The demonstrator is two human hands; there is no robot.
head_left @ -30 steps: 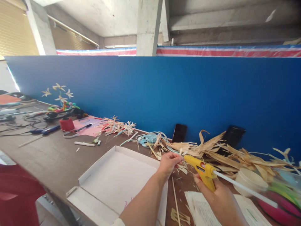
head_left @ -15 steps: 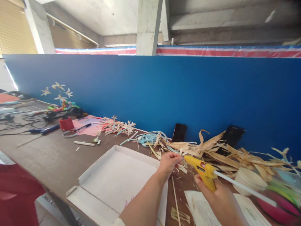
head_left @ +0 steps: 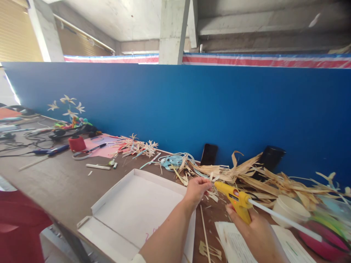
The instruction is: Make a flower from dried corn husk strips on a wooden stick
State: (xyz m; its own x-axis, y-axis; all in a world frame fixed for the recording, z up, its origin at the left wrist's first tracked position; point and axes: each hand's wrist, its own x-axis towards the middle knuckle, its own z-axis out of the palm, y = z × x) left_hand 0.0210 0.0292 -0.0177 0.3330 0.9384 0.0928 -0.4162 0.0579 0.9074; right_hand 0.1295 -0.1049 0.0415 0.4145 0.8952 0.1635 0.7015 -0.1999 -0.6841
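My right hand point(head_left: 255, 230) grips a yellow hot glue gun point(head_left: 236, 199) with a white glue stick point(head_left: 285, 220) poking out of its back. The gun's nozzle points left at my left hand point(head_left: 197, 190), whose fingers are pinched on a small pale piece of dried husk point(head_left: 211, 178). Nozzle and pinched piece nearly touch. Both hands hover over the brown table point(head_left: 63, 186), just in front of a heap of dried corn husk strips point(head_left: 255, 175).
An open white cardboard box point(head_left: 137, 208) lies left of my arm. Printed paper point(head_left: 236, 244), a thin stick point(head_left: 204, 230), a white tub point(head_left: 290, 210), two dark phones point(head_left: 210, 154) against the blue partition point(head_left: 175, 109), husk flowers point(head_left: 137, 146), a red spool point(head_left: 76, 143), and cables and tools lie around.
Almost nothing has moved. The view has shifted slightly, and both hands stay together with the glue gun's nozzle at the pinched husk piece.
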